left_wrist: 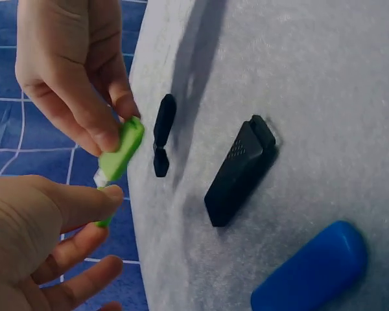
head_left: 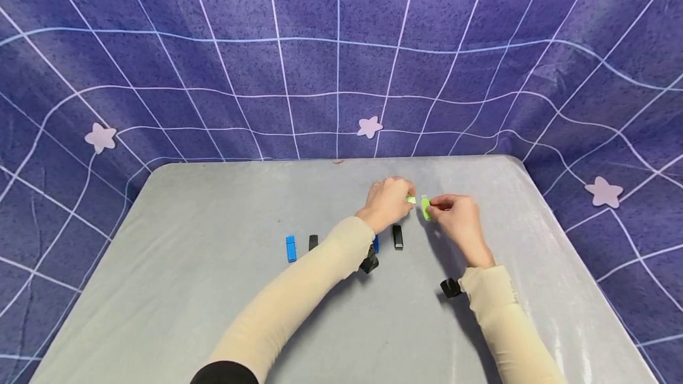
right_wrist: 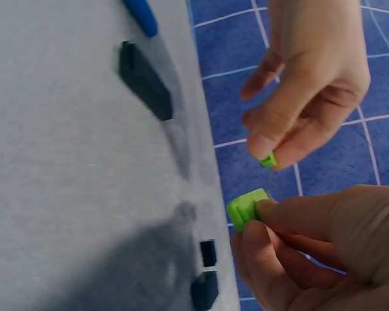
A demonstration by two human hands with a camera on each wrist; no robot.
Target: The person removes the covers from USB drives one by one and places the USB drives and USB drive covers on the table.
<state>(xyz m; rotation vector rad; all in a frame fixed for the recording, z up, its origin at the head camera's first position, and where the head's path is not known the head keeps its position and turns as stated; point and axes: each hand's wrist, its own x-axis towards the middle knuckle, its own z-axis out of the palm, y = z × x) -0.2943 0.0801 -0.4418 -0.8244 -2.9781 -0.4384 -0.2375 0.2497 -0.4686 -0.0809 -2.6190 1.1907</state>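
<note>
My left hand point(head_left: 388, 201) pinches a small bright green cap point(head_left: 410, 200) between thumb and finger. Just to its right, my right hand point(head_left: 460, 221) grips a green USB flash drive point(head_left: 425, 208) by its body, its metal plug uncovered. In the head view a narrow gap parts cap and drive. The left wrist view shows the drive point(left_wrist: 123, 149) with its plug end close to my left thumb. Seen from the right wrist, the cap point(right_wrist: 268, 160) is mostly covered by left fingertips, and the drive's green body point(right_wrist: 245, 208) sticks out from the right fingers.
On the grey-covered table point(head_left: 213, 206) lie a blue flash drive point(head_left: 290, 249), a black one point(head_left: 313, 242) beside the left sleeve, and another black one point(head_left: 398, 237). A second blue piece point(head_left: 376, 244) is partly hidden by the left wrist. A purple gridded cloth point(head_left: 320, 64) hangs behind.
</note>
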